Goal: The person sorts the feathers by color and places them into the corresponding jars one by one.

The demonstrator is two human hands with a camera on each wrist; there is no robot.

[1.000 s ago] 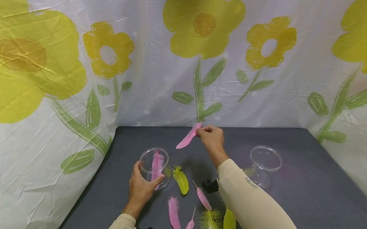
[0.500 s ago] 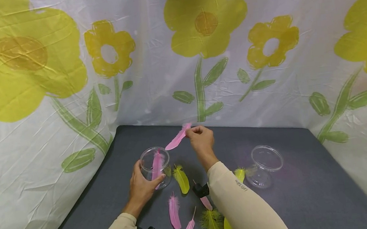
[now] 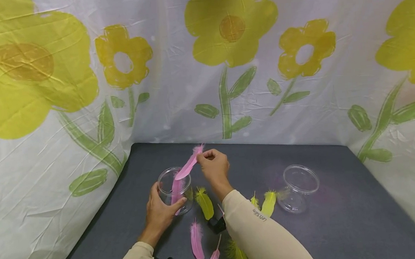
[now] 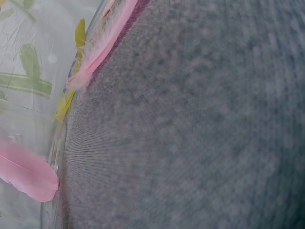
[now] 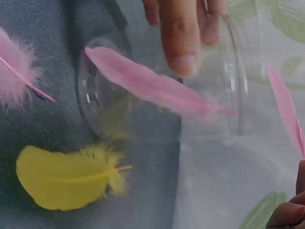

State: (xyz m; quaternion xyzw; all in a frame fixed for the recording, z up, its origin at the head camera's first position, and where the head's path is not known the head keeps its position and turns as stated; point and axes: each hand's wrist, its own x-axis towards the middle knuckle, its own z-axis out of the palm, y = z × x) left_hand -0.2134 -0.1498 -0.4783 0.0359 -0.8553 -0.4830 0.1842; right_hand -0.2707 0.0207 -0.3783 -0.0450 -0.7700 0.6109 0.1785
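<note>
Being grasped by the left hand (image 3: 162, 211) at seven o'clock, the left jar (image 3: 166, 191) is already occupied by one pink feather (image 3: 177, 193). Above it, toward one o'clock, a second feather (image 3: 189, 164) is pinched near its fluffy end by the right hand (image 3: 215, 168), not yet inside; its long axis is slanted, smooth tip pointed between seven and eight o'clock. Pink feathers (image 3: 196, 241) and yellow feathers (image 3: 205, 205) are left loose on the table (image 3: 338, 204), between three and six o'clock.
</note>
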